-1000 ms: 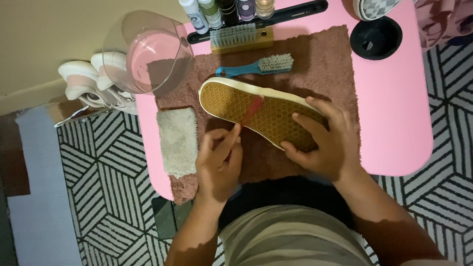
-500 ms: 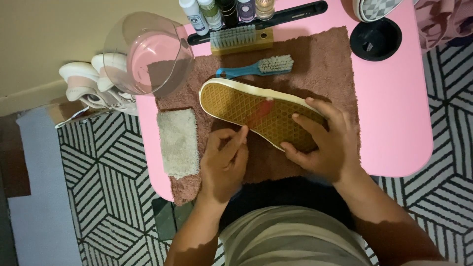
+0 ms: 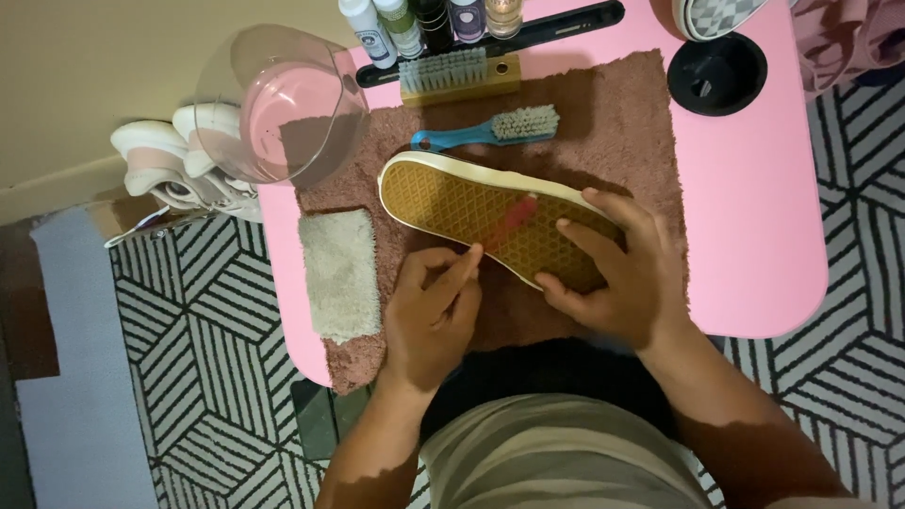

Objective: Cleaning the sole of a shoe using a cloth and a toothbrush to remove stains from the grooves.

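A shoe (image 3: 443, 193) lies sole up on a brown towel (image 3: 622, 123) spread over a pink table (image 3: 764, 226); its tan waffle sole has a cream rim. My right hand (image 3: 613, 278) presses down on the shoe's heel end. My left hand (image 3: 434, 311) sits at the sole's near edge, its fingers pinched on a thin pink-red brush (image 3: 514, 219) that lies across the sole. How the fingers grip the handle is partly hidden.
A folded beige cloth (image 3: 341, 273) lies left of my hand. Behind the shoe are a blue-handled brush (image 3: 485, 132), a wooden brush (image 3: 457, 75), several bottles (image 3: 415, 21), a clear bowl (image 3: 283, 104) and a black round holder (image 3: 716, 73). White sneakers (image 3: 174, 160) sit on the patterned floor.
The pink-red brush has slid along the sole toward the heel, and my left hand has shifted slightly with it. My right hand stays on the heel.
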